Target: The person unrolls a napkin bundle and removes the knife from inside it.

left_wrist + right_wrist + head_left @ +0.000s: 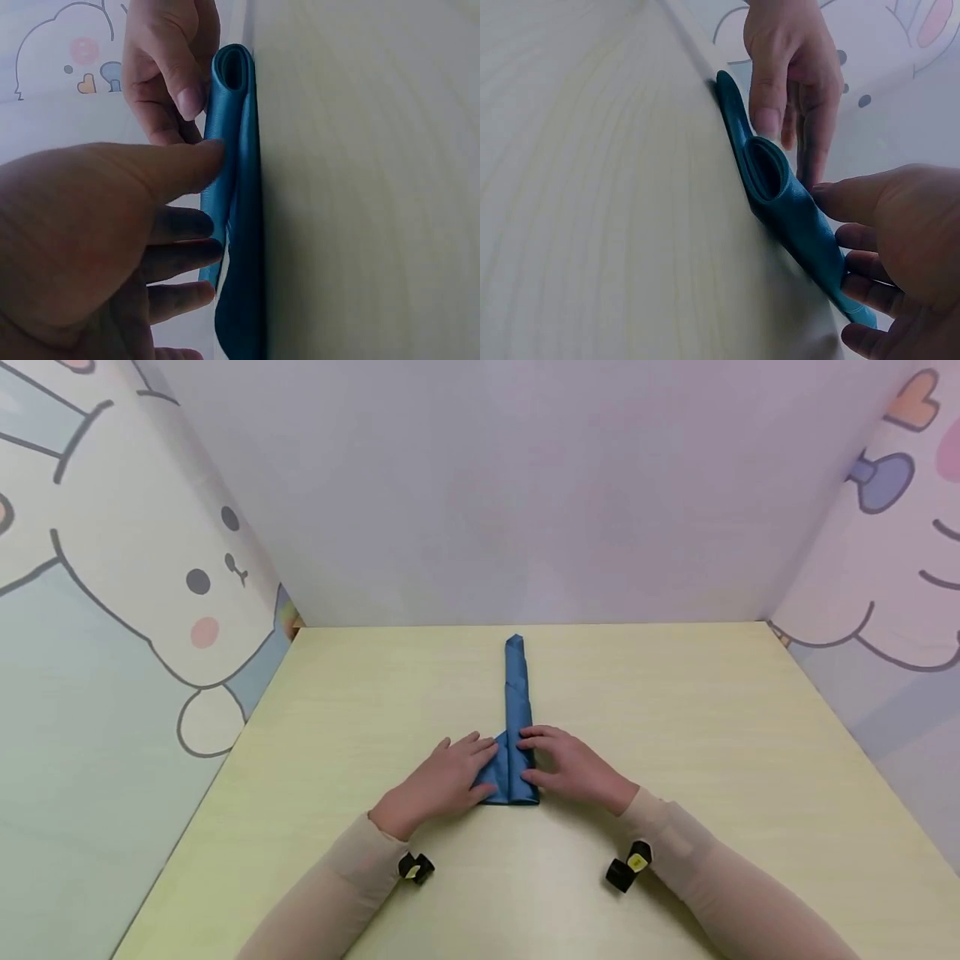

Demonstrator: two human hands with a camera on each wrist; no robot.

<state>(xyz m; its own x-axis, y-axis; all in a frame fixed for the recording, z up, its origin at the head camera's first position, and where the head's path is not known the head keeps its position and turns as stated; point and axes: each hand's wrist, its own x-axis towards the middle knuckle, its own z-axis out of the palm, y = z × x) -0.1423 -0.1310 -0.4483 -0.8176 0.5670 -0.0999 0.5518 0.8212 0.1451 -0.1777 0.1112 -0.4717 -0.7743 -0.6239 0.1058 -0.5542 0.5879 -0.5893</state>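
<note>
A blue cloth (516, 702) with a slight sheen lies lengthwise on the table, its right part rolled into a narrow tube and its left part a flat flap. The tube tapers toward the far end. My left hand (446, 777) rests over the flap with fingers extended. Against the tube's right side, my right hand (576, 770) touches with loosely bent fingers and thumb. The left wrist view shows the cloth roll (231, 112) from its near end, layers coiled. From the right wrist, the roll's hollow end (806, 232) is visible beside the fingertips.
The pale wooden table (360, 693) reaches back to a plain light wall (517, 493). Cartoon-printed sheets hang at the left (142, 568) and right (885, 552). Each wrist carries a small black camera, one on the left (416, 867) and one on the right (621, 874).
</note>
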